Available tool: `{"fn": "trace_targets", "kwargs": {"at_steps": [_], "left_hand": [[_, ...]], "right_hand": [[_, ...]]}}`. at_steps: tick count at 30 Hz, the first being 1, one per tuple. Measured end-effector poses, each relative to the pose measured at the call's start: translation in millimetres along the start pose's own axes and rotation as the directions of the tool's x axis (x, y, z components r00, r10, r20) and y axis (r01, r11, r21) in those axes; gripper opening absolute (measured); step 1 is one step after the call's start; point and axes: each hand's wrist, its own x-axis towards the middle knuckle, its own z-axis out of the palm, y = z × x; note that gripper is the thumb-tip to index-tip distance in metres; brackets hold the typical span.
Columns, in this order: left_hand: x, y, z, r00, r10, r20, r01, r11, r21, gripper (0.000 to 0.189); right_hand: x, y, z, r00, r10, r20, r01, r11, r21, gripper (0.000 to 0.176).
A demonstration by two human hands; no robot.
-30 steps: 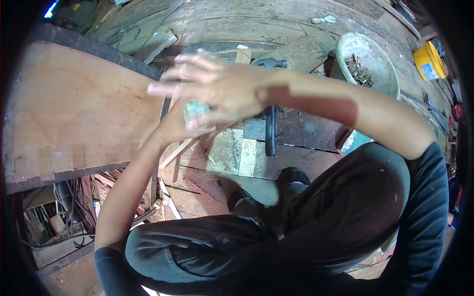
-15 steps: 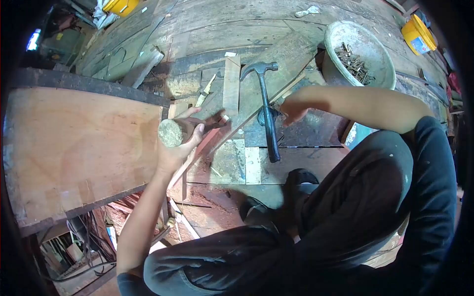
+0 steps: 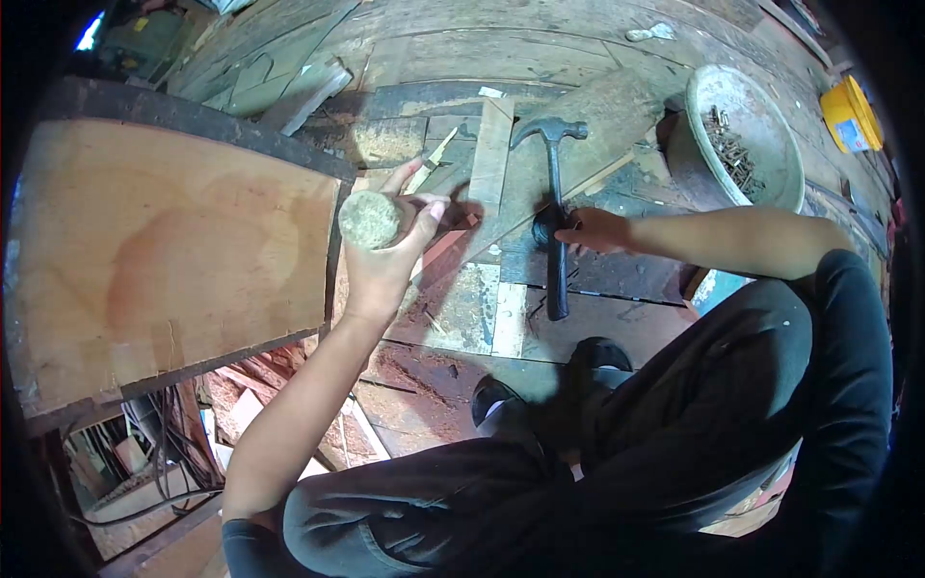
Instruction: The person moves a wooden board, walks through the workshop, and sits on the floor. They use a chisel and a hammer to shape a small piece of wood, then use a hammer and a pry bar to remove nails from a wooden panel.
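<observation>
My left hand is closed around a wooden piece with a pale, worn round end that faces up toward me. Its darker lower part is mostly hidden by my fingers. Just beyond those fingers lies a pale pointed tool, which looks like a knife. My right hand has its fingers curled at the middle of a dark claw hammer's handle. The hammer lies on the boards, head away from me. Beside the handle, partly covered, is a dark round object whose kind I cannot make out.
To the right stands a pale bucket holding metal pieces, with a yellow bucket farther off. A dark-framed wooden panel takes up the left. A flat wood strip lies beside the hammer. Wood shavings cover the floor near my feet.
My right hand has come down to the hammer's handle. The left still holds the round-ended wooden piece. The whole view has shifted, with the floor objects now farther right.
</observation>
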Motion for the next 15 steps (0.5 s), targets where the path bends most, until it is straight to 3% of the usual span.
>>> {"fn": "trace_targets", "kwargs": {"at_steps": [2, 4, 6, 8, 10, 12, 14, 15], "left_hand": [[1.0, 4.4, -2.2, 0.993, -0.086, 0.081, 0.071, 0.982, 0.173, 0.049], [-1.8, 12.4, 1.7, 0.990, -0.118, 0.072, 0.106, 0.983, 0.146, 0.048], [1.6, 8.6, 3.1, 0.997, 0.083, 0.001, -0.082, 0.988, 0.129, 0.046], [-0.4, 12.8, 6.2, 0.998, 0.065, -0.006, -0.064, 0.994, 0.088, 0.049], [-4.4, 11.0, 5.9, 0.997, 0.077, 0.014, -0.078, 0.992, 0.098, 0.051], [-9.2, 21.9, 11.3, 0.996, -0.071, 0.049, 0.078, 0.988, -0.137, 0.053], [-5.8, 3.3, 7.2, 0.997, 0.042, 0.067, -0.049, 0.993, 0.104, 0.051], [-7.0, 13.6, 9.1, 0.997, 0.030, 0.068, -0.034, 0.998, 0.060, 0.050]], "right_hand": [[-0.5, 0.7, 7.5, 0.994, 0.013, -0.109, 0.005, 0.987, 0.162, 0.042], [-0.8, -0.3, 11.9, 0.992, 0.040, -0.116, -0.018, 0.982, 0.187, 0.041], [3.3, 3.6, 15.2, 0.988, 0.062, -0.141, -0.030, 0.975, 0.219, 0.040], [10.9, 13.9, 11.2, 0.998, -0.055, -0.015, 0.057, 0.989, 0.136, 0.040], [-4.5, 3.5, 13.0, 0.995, -0.099, -0.028, 0.103, 0.938, 0.330, 0.036], [-2.9, 5.9, 9.8, 0.995, -0.092, -0.046, 0.101, 0.955, 0.278, 0.034], [7.5, 9.9, 3.5, 0.995, -0.088, -0.041, 0.095, 0.968, 0.233, 0.033], [8.8, 12.4, 1.7, 0.997, -0.071, -0.028, 0.076, 0.945, 0.317, 0.032]]}}
